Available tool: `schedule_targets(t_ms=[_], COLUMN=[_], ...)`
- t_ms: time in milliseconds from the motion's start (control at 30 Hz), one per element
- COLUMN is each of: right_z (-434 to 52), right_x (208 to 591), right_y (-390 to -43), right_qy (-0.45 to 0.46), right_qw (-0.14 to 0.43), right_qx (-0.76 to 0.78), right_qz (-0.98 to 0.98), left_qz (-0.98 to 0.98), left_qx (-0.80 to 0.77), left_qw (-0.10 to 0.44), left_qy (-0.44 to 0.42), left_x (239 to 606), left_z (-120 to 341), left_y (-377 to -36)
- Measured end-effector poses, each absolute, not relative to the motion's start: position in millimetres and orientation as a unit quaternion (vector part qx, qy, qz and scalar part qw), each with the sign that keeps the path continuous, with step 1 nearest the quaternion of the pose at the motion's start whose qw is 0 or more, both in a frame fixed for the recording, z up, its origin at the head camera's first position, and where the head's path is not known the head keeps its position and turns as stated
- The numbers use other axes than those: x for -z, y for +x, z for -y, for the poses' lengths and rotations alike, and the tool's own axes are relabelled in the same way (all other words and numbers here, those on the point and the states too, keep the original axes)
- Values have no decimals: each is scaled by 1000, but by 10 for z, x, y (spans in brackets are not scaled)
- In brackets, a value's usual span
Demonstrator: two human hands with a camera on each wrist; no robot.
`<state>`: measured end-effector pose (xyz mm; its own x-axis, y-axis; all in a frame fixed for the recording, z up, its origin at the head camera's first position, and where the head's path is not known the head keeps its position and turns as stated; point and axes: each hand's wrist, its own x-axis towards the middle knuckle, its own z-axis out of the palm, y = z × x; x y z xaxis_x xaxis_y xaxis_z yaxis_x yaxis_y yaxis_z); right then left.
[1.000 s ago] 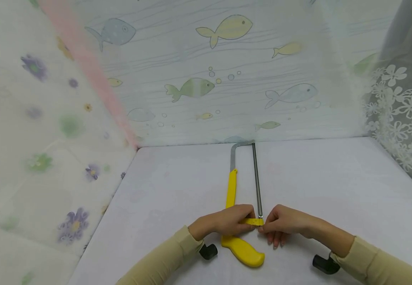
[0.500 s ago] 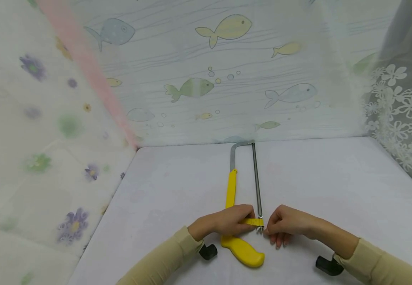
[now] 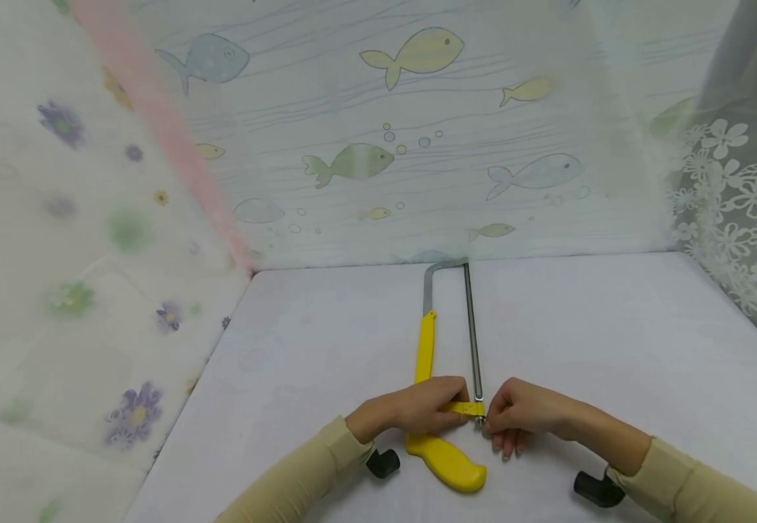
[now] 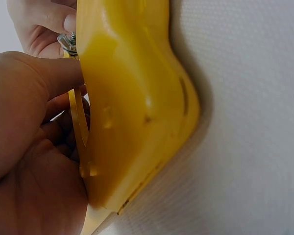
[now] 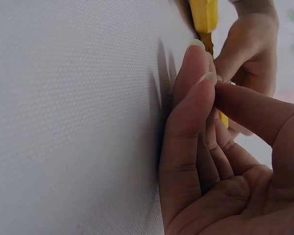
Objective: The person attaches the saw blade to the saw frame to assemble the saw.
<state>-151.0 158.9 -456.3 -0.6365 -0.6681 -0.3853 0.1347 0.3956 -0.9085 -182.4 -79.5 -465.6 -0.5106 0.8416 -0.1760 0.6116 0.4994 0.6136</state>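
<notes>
A hacksaw with a yellow frame and handle lies on the white table, its grey blade on the right side. My left hand grips the frame just above the handle, its fingers around the yellow lower arm that bears the blade's near end. A small metal wing nut on a threaded screw sticks out below that arm. My right hand is at the wing nut, thumb and forefinger pinching at its side. In the right wrist view the fingers mostly hide the nut.
The white table reaches back to a fish-print curtain, close to the saw's far end. A flowered curtain hangs at the left, a lace one at the right. Dark camera mounts sit at both wrists.
My right hand drew back to the right, baring the wing nut, then came back left to it. My left hand and the hacksaw have stayed in place.
</notes>
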Motion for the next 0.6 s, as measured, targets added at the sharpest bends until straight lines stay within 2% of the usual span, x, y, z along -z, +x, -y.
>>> schedule_targets(t_ms=[600], right_z=[-1518], right_x=[4540], right_y=[-1502], right_qy=[-156], right_qw=[389], right_qx=[513], right_qz=[-749], left_qz=[-837], left_qx=[-235], left_qw=[223], left_qy=[440], left_x=[4661], left_z=[796], left_y=[-1815])
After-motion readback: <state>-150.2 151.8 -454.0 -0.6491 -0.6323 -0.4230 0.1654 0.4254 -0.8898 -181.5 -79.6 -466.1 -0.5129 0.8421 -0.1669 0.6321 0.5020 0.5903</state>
